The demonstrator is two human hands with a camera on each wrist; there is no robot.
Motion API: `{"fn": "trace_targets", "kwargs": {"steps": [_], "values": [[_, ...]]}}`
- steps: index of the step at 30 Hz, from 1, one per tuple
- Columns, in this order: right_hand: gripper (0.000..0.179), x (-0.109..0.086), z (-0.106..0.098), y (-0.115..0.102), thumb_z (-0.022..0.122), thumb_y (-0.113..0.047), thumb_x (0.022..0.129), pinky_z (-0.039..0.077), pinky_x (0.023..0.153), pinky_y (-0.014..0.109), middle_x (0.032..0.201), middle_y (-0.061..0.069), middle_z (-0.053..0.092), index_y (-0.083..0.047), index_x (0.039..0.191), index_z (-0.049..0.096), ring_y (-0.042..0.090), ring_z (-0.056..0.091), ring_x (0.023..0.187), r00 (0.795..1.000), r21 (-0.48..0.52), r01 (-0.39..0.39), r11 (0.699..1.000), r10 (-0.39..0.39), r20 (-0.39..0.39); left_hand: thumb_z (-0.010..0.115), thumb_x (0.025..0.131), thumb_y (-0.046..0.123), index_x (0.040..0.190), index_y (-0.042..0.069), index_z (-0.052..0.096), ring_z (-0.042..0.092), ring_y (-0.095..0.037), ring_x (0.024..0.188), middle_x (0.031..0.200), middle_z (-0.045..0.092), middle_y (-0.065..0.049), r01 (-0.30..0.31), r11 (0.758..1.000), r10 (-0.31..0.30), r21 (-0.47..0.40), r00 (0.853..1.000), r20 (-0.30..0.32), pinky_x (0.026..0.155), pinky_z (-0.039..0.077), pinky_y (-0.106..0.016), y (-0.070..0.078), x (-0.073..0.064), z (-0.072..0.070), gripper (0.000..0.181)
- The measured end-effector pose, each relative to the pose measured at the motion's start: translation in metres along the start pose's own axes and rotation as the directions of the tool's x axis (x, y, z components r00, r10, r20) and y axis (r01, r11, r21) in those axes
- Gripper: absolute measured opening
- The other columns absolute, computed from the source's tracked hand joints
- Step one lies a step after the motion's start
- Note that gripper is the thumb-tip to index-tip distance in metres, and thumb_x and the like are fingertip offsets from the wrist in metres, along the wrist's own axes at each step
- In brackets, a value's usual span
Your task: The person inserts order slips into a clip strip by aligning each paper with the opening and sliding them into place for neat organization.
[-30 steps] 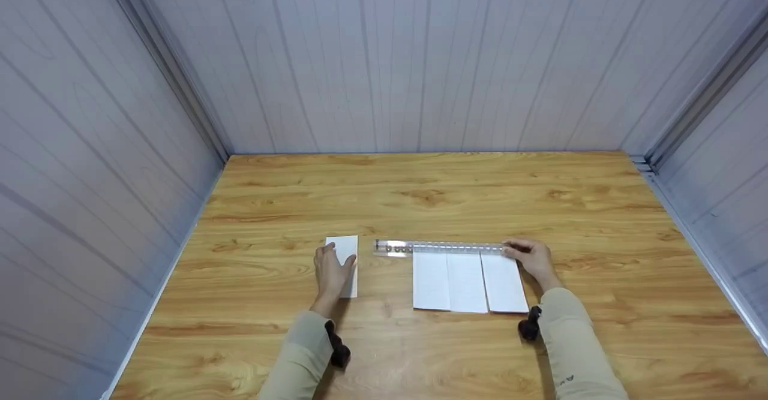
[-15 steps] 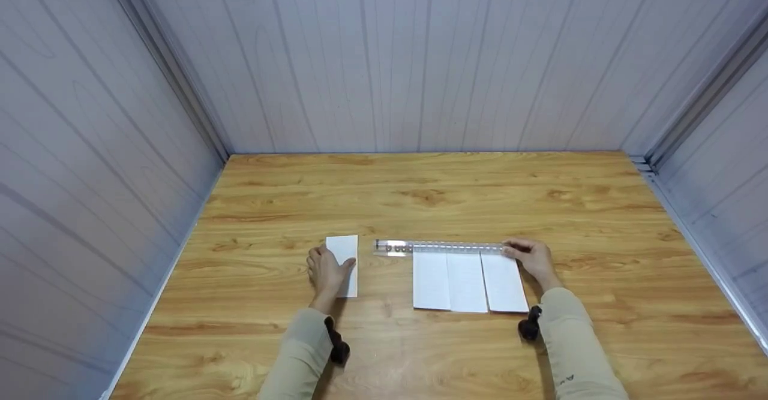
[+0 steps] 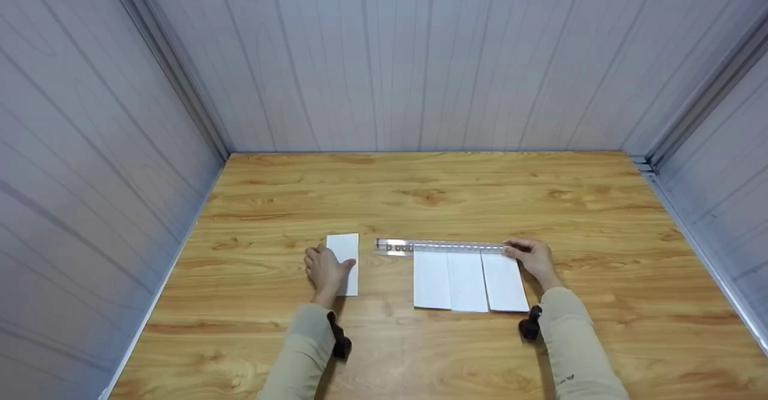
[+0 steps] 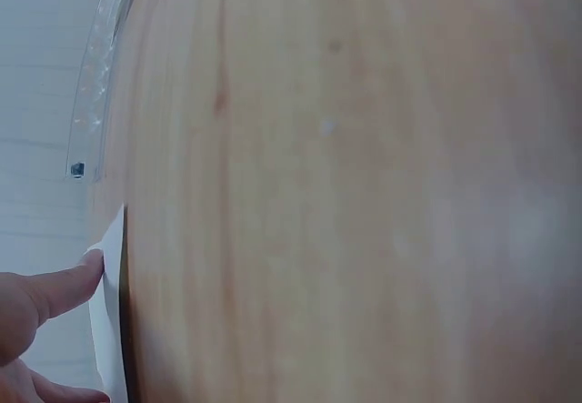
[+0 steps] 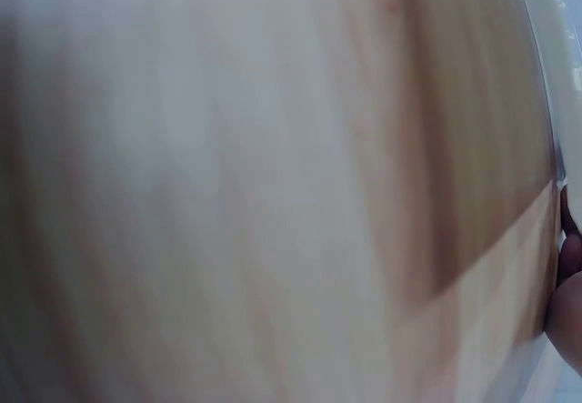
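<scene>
A white rectangular paper (image 3: 349, 280) lies on the wooden table at the left. My left hand (image 3: 325, 271) is over it, the thumb resting on the paper's face and the other fingers reaching past its left edge. In the left wrist view the thumb touches the paper (image 4: 111, 330), which shows nearly edge-on. Farther right, a clear ruler (image 3: 444, 246) lies across the far ends of three white paper strips (image 3: 467, 283) set side by side. My right hand (image 3: 534, 260) pinches the ruler's right end between thumb and fingers.
The wooden table (image 3: 420, 196) runs back to a pale panelled wall (image 3: 396, 58), with side walls at left and right. Dark wrist cameras (image 3: 529, 326) hang at both sleeves. A gap of bare wood separates the left paper from the ruler.
My left hand's fingers have drawn back to the left, from the paper's face to beyond its left edge, while the thumb stays on it. The right hand and ruler keep their place.
</scene>
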State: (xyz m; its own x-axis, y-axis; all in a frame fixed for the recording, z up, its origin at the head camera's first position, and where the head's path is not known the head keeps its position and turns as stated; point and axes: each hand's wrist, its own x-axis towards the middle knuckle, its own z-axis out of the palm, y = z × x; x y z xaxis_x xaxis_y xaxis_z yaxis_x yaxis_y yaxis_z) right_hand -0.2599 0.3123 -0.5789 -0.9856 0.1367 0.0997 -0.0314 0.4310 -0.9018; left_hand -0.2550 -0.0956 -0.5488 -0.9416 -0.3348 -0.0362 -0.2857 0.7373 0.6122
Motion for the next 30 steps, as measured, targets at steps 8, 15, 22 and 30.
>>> {"fn": "trace_targets", "kwargs": {"steps": [8, 15, 22, 30], "values": [[0.022, 0.0005, 0.0006, 0.0, 0.066, -0.001, 0.076, 0.042, 0.069, 0.012, 0.094, 0.019, 0.064, 0.008, 0.095, 0.064, -0.006, 0.053, 0.078, 1.0, 0.002, 0.002, 1.0, -0.002, 0.0, 0.078, 0.065, 0.025, 0.109, -0.014, 0.043, 0.037, -0.038, 0.1, 0.109, 0.036, -0.028, 0.016, 1.0, -0.016, 0.013, 1.0, -0.016, 0.082, 0.034, -0.049, 0.0014, 0.0018, 0.0012, 0.068], [0.022, 0.0003, 0.0004, 0.001, 0.066, -0.001, 0.076, 0.041, 0.07, 0.012, 0.095, 0.02, 0.063, 0.007, 0.096, 0.064, -0.006, 0.052, 0.078, 1.0, -0.017, 0.003, 1.0, -0.003, 0.0, 0.08, 0.063, 0.024, 0.108, -0.014, 0.043, 0.039, -0.037, 0.098, 0.107, 0.039, -0.026, 0.056, 0.998, -0.056, 0.007, 0.998, 0.003, 0.082, 0.035, -0.048, 0.004, 0.0036, 0.0007, 0.069], [0.024, -0.0005, -0.0007, -0.0008, 0.066, -0.004, 0.077, 0.042, 0.069, 0.013, 0.097, 0.021, 0.062, 0.008, 0.098, 0.063, -0.005, 0.053, 0.078, 1.0, 0.011, -0.008, 1.0, 0.008, 0.024, 0.08, 0.062, 0.023, 0.109, -0.012, 0.042, 0.04, -0.037, 0.098, 0.105, 0.041, -0.026, 0.07, 0.998, -0.07, 0.005, 0.997, 0.013, 0.082, 0.036, -0.047, 0.0042, 0.0042, -0.0005, 0.07], [0.026, 0.0005, -0.001, -0.0009, 0.068, -0.007, 0.075, 0.042, 0.069, 0.013, 0.097, 0.021, 0.062, 0.007, 0.097, 0.064, -0.006, 0.052, 0.077, 1.0, 0.001, -0.011, 1.0, 0.011, 0.014, 0.08, 0.062, 0.017, 0.108, -0.009, 0.04, 0.042, -0.036, 0.098, 0.103, 0.044, -0.023, 0.083, 0.996, -0.082, -0.035, 0.997, 0.015, 0.081, 0.036, -0.046, 0.0065, 0.0046, -0.0001, 0.066]]}}
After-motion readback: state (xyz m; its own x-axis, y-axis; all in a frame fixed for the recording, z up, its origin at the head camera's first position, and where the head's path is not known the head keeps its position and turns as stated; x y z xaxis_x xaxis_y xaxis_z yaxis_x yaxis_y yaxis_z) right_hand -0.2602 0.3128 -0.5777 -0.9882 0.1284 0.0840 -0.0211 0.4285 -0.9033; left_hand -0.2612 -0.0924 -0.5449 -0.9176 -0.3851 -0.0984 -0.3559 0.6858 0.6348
